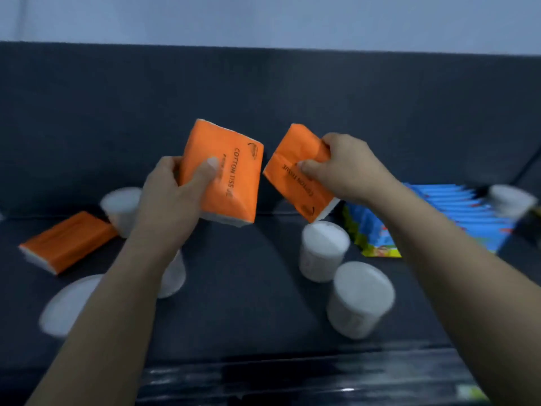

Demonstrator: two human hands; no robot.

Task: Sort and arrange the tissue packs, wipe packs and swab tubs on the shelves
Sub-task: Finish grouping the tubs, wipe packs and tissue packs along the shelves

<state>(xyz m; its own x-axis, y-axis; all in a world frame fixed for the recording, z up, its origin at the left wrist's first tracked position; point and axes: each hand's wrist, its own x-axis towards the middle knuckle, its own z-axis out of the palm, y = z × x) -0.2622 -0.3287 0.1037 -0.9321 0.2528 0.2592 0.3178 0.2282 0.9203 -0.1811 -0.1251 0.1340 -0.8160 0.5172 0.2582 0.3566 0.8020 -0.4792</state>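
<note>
The left hand (172, 194) grips one orange tissue pack (231, 171) and the right hand (348, 168) a second tissue pack (295, 171), both tilted above the shelf (248, 273). A third tissue pack (67, 241) lies flat well to the left (long axis seemingly slanting back-right, though blurred), nearer the left hand.

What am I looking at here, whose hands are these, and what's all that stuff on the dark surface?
There is no machine here. This is a single picture from a camera worn on a person's head, looking down at their own bare hands. The left hand grips an orange tissue pack, and the right hand grips a second orange pack. Both packs are held up above the dark shelf. A third orange pack lies flat at the left. White swab tubs stand scattered about, some of them blurred. A row of blue wipe packs sits at the right.
</note>
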